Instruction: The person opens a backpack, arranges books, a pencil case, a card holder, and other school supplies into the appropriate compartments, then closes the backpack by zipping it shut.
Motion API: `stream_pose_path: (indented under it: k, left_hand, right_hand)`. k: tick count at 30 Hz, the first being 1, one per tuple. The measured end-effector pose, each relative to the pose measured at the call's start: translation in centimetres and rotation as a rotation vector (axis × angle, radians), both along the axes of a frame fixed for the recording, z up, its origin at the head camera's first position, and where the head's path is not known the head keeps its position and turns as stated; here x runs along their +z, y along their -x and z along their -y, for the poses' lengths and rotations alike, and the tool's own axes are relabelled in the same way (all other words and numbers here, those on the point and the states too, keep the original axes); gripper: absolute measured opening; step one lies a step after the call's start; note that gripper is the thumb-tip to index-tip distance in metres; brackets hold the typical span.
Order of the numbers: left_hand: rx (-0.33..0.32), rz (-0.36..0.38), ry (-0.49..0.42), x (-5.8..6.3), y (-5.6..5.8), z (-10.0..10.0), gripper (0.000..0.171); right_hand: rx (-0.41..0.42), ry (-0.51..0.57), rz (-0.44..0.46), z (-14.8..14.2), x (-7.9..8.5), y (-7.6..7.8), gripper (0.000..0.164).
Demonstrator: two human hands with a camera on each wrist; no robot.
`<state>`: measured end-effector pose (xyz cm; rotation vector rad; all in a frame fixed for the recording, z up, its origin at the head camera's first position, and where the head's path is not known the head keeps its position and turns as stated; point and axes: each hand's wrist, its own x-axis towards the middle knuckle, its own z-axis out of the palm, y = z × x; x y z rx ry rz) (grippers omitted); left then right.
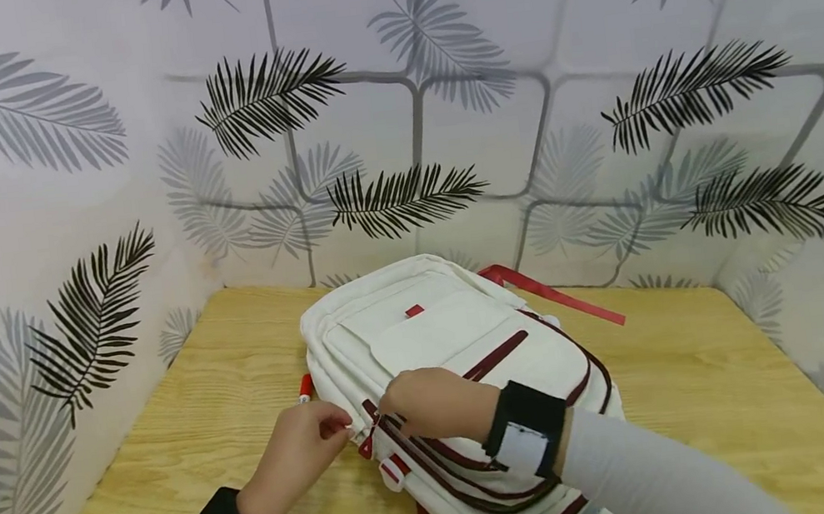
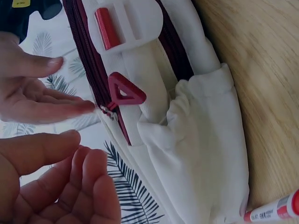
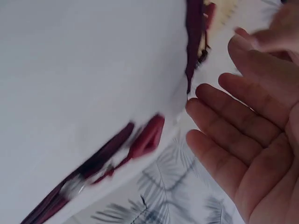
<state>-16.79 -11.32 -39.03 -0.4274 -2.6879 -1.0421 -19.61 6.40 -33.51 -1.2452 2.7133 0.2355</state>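
Note:
A white backpack (image 1: 435, 330) with dark red zippers lies on the wooden table. At its near left corner, my left hand (image 1: 306, 440) is close to the zipper end; in the left wrist view its fingers curl loosely with nothing between them. My right hand (image 1: 435, 405) is over the same corner. The right wrist view has its fingers (image 3: 224, 112) relaxed and spread near the bag's edge. A red triangular zipper pull (image 2: 125, 91) hangs beside the right fingertips in the left wrist view. Another red pull (image 3: 148, 137) is on a second zipper.
A red-capped marker (image 2: 275, 210) lies on the table (image 1: 236, 376) by the bag's left side. A red strap (image 1: 559, 292) sticks out at the back right. A white buckle (image 2: 126, 25) sits on the bag's side. Leaf-patterned covering (image 1: 383, 126) stands behind.

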Motion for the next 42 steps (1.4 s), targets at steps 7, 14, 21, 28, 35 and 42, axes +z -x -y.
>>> stream_pose_path:
  k: [7, 14, 21, 28, 35, 42]
  left_hand:
    - [-0.057, -0.082, 0.066, -0.5, 3.5, 2.1, 0.013]
    - [-0.283, -0.185, 0.259, -1.6, 6.4, 2.7, 0.030]
    - [-0.395, -0.247, 0.333, -1.6, 6.8, 2.0, 0.031]
    - [-0.403, -0.206, 0.327, -1.8, 6.9, 1.9, 0.031]
    - [-0.408, -0.184, 0.314, -2.0, 6.9, 1.9, 0.033]
    - [-0.430, -0.269, 0.441, -2.2, 6.9, 1.7, 0.029]
  right_hand:
    - [0.158, -0.183, -0.193, 3.4, -1.9, -0.8, 0.008]
    - [0.280, -0.317, -0.409, 4.2, -2.7, -1.9, 0.013]
    - [0.316, -0.331, -0.442, 4.1, -2.8, -1.8, 0.012]
    - [0.357, -0.343, -0.427, 3.9, -2.8, -1.7, 0.012]
    - [0.356, -0.337, -0.413, 3.7, -2.7, -1.6, 0.010]
    - [0.379, -0.286, -0.440, 3.0, -2.1, -1.7, 0.011]
